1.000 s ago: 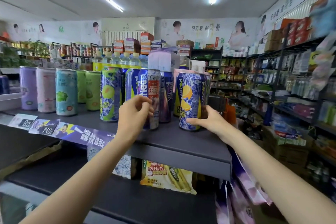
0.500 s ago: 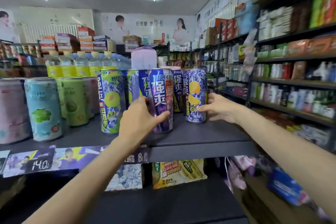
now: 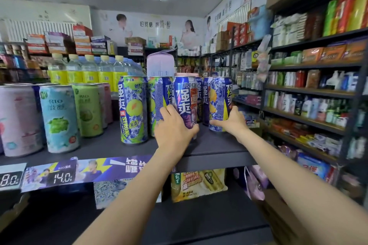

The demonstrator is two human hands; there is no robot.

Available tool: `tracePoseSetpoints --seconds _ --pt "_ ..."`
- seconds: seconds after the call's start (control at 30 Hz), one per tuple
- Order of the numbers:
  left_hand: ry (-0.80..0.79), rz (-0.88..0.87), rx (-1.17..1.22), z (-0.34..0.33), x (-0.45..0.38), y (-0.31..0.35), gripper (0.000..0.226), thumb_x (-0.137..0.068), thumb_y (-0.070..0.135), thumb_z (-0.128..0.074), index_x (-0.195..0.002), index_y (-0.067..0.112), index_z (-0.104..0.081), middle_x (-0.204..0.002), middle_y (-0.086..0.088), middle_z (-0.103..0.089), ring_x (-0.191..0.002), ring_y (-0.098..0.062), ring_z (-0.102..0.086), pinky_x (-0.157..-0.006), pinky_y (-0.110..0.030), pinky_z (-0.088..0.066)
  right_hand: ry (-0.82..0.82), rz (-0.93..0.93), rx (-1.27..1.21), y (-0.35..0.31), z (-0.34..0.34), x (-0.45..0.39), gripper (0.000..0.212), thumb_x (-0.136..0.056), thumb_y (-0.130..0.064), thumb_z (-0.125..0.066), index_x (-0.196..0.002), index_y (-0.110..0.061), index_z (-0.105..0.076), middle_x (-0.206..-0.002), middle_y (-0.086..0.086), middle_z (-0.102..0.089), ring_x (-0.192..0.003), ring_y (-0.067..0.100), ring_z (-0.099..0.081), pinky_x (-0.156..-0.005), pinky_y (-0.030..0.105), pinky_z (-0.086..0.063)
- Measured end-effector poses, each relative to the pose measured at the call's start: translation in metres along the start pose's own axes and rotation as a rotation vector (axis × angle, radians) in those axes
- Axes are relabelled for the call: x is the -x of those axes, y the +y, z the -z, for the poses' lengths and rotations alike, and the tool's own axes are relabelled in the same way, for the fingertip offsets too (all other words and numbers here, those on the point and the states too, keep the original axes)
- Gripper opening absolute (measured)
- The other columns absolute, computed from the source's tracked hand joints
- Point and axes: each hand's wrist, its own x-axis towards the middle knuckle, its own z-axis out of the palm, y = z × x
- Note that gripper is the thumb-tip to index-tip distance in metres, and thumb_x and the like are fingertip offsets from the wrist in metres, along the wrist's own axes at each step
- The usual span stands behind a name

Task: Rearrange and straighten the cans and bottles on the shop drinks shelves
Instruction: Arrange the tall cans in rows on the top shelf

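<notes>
Small shop, stocked shelves (image 3: 310, 89), drink cans (image 3: 59, 117), price tags (image 3: 61, 177) 8.0 & 14.0, ad posters (image 3: 151, 30)

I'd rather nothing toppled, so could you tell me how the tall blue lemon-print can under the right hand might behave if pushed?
The tall blue lemon-print can looks narrow, so it may tip if pushed high. The right hand holds it low, which probably steadies it. On the smooth dark shelf it would likely slide.
</notes>
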Motion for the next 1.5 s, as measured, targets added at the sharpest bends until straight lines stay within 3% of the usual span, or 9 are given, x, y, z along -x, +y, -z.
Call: tracePoseSetpoints --seconds 0.07,0.23,0.33,0.47,0.57,0.67,0.87,1.1,1.5 --pt "-0.008 0.012 0.007 0.001 -0.001 0.000 0.075 -0.074 0.058 -0.062 -0.120 0.006 -0.031 -0.118 -0.009 -0.039 -0.094 -0.032 -0.060 -0.074 -0.037 -0.047 0.016 0.041 -0.001 0.005 0.008 0.005 0.085 -0.070 -0.039 -0.080 -0.132 -0.004 -0.034 -0.133 0.016 -0.041 -0.124 0.031 -0.040 -0.098 0.039 -0.039" --pt "-0.036 0.034 0.052 0.003 0.000 0.001 0.077 -0.074 0.056 -0.064 -0.122 0.007 -0.030 -0.121 -0.010 -0.037 -0.093 -0.032 -0.059 -0.073 -0.037 -0.047 0.268 0.316 -0.108 0.001 0.016 0.031 0.045 -0.078 -0.026 -0.075 -0.110 -0.009 -0.048 -0.109 0.006 -0.049 -0.096 0.021 -0.054 -0.084 0.033 -0.046" --pt "-0.045 0.050 0.105 0.005 0.002 0.000 0.077 -0.073 0.055 -0.066 -0.122 0.007 -0.031 -0.121 -0.010 -0.036 -0.095 -0.032 -0.058 -0.070 -0.036 -0.045 0.179 0.466 -0.130 -0.011 0.012 0.042 0.038 -0.079 -0.022 -0.073 -0.107 -0.009 -0.051 -0.102 0.002 -0.051 -0.088 0.015 -0.052 -0.083 0.031 -0.048" --pt "-0.061 0.055 0.144 0.018 0.007 -0.005 0.079 -0.073 0.054 -0.067 -0.125 0.007 -0.031 -0.124 -0.011 -0.035 -0.100 -0.035 -0.056 -0.071 -0.037 -0.040 -0.086 0.475 -0.050 -0.032 -0.003 0.038 0.052 -0.079 -0.024 -0.073 -0.121 -0.007 -0.047 -0.112 0.003 -0.053 -0.100 0.017 -0.053 -0.087 0.026 -0.044" --pt "-0.036 0.034 0.217 0.028 0.012 -0.027 0.079 -0.070 0.051 -0.071 -0.125 0.008 -0.033 -0.119 -0.011 -0.037 -0.101 -0.035 -0.055 -0.077 -0.041 -0.044 -0.211 0.361 -0.042 -0.038 -0.021 0.026 0.063 -0.080 -0.026 -0.073 -0.129 -0.005 -0.039 -0.129 0.010 -0.048 -0.117 0.025 -0.049 -0.098 0.035 -0.042" --pt "-0.077 -0.012 0.277 0.037 0.009 -0.051 0.077 -0.070 0.047 -0.073 -0.124 0.010 -0.035 -0.117 -0.009 -0.039 -0.105 -0.032 -0.052 -0.084 -0.043 -0.044 -0.284 0.259 -0.104 -0.047 -0.036 0.017 0.069 -0.079 -0.031 -0.073 -0.130 -0.005 -0.035 -0.133 0.012 -0.048 -0.121 0.028 -0.046 -0.098 0.037 -0.041" --pt "-0.178 -0.091 0.397 0.040 -0.001 -0.067 0.070 -0.070 0.044 -0.076 -0.122 0.017 -0.037 -0.119 -0.001 -0.050 -0.112 -0.020 -0.051 -0.092 -0.042 -0.044 -0.187 0.110 -0.271 -0.069 -0.060 0.010 0.081 -0.074 -0.027 -0.079 -0.133 -0.002 -0.029 -0.135 0.015 -0.047 -0.123 0.031 -0.047 -0.099 0.037 -0.040" --pt "-0.213 -0.059 0.474 0.036 0.000 -0.072 0.068 -0.062 0.055 -0.072 -0.111 0.029 -0.031 -0.104 0.009 -0.057 -0.102 -0.021 -0.061 -0.089 -0.040 -0.047 0.016 0.085 -0.081 -0.072 -0.066 0.015 0.083 -0.076 -0.027 -0.076 -0.134 -0.004 -0.022 -0.138 0.021 -0.036 -0.124 0.039 -0.043 -0.093 0.045 -0.040" --pt "-0.158 -0.099 0.523 0.033 0.001 -0.074 0.073 -0.069 0.044 -0.077 -0.124 0.022 -0.035 -0.105 0.012 -0.055 -0.103 -0.019 -0.060 -0.090 -0.041 -0.047 -0.040 0.187 -0.027 -0.065 -0.051 0.030 0.083 -0.072 -0.031 -0.079 -0.130 -0.001 -0.028 -0.134 0.019 -0.044 -0.123 0.035 -0.045 -0.095 0.042 -0.041"
